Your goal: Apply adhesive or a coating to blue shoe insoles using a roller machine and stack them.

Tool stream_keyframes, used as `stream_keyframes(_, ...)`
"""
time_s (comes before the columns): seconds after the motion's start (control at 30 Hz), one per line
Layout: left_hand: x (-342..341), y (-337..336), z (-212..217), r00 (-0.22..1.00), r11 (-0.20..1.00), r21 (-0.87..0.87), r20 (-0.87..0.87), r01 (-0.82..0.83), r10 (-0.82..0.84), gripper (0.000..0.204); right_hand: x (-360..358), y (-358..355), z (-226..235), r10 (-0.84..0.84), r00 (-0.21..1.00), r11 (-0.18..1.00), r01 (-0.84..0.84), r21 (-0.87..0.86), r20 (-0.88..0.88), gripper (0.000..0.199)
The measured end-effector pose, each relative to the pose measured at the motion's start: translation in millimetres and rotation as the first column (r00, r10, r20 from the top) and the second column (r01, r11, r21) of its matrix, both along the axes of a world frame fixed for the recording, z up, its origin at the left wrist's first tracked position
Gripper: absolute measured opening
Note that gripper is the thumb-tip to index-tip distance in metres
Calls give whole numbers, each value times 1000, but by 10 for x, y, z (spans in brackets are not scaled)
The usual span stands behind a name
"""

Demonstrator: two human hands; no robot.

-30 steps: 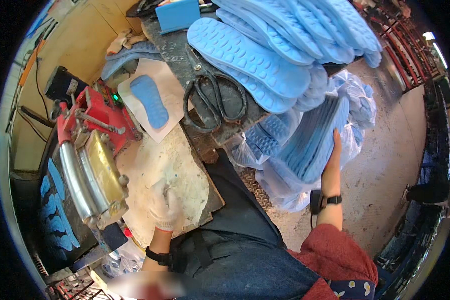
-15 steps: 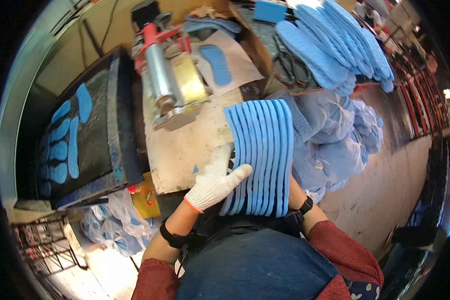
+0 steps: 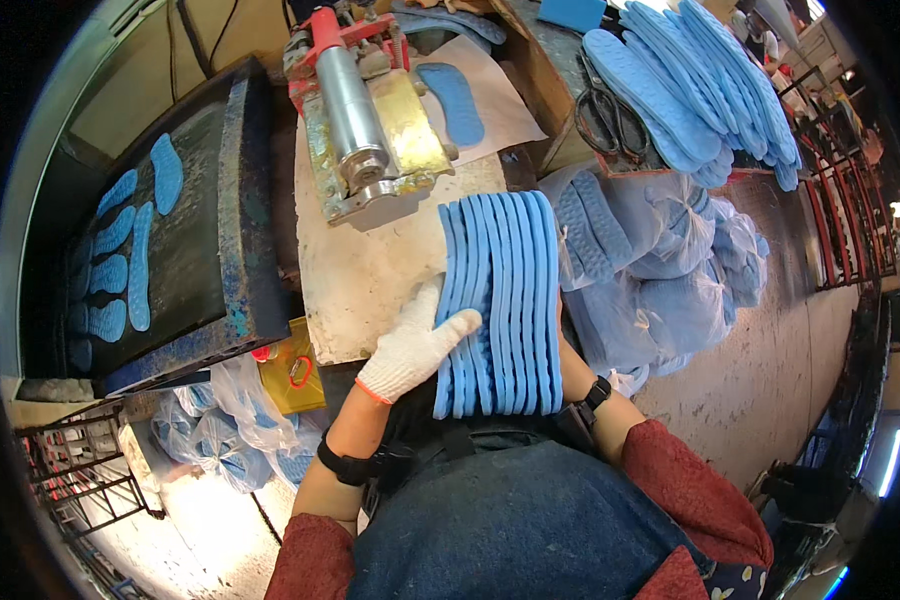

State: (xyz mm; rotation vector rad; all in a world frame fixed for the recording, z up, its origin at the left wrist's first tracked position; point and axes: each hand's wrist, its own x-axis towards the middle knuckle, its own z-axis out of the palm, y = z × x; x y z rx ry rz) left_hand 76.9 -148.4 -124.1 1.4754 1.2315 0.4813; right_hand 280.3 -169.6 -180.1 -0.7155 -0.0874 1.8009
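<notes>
I hold a stack of blue insoles point(image 3: 505, 300), stood on edge side by side, against the front of my apron. My left hand point(image 3: 420, 338), in a white knitted glove, is closed on the stack's left side, its thumb laid across the near edges. On the stack's other side, my right hand point(image 3: 570, 364) is mostly hidden behind the insoles; its wrist and forearm show. Beyond the stack stands a small press with a metal cylinder point(image 3: 352, 110) and a red top. A single flat blue insole point(image 3: 452, 103) lies on a pale sheet point(image 3: 505, 95) beside it.
To the left, several blue insoles point(image 3: 142, 265) lie on a dark tray point(image 3: 195, 200) with a worn blue rim. Black scissors point(image 3: 610, 115) and a pile of blue insoles point(image 3: 685, 90) sit at the back right. Filled clear bags point(image 3: 680, 300) stand below them.
The stack has come slightly closer to my body and left in the picture, with both hands still at it. My view has shifted, so the press sits farther right and higher.
</notes>
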Motion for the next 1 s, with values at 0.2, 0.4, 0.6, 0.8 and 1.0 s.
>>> stream_keyframes(0.2,205,-19,-23,996,994,90,-63,-58,64,86,-67,59,-38,-6,995,1000,4,23,97,64)
stream_keyframes(0.4,243,102,56,995,995,39,-44,-90,91,71,-57,143,-163,9,998,1000,-11,29,62,72)
stream_keyframes(0.6,61,52,-26,974,975,35,-50,-221,222,72,-296,320,-170,44,999,998,-45,43,29,67)
stream_keyframes(0.8,-375,309,-68,895,840,438,-151,-321,421,76,-652,813,-185,393,912,920,-389,54,-116,64)
stream_keyframes(1.0,-1092,715,-292,756,864,366,-437,-346,488,75,-1280,1340,-357,28,440,897,-408,172,898,57)
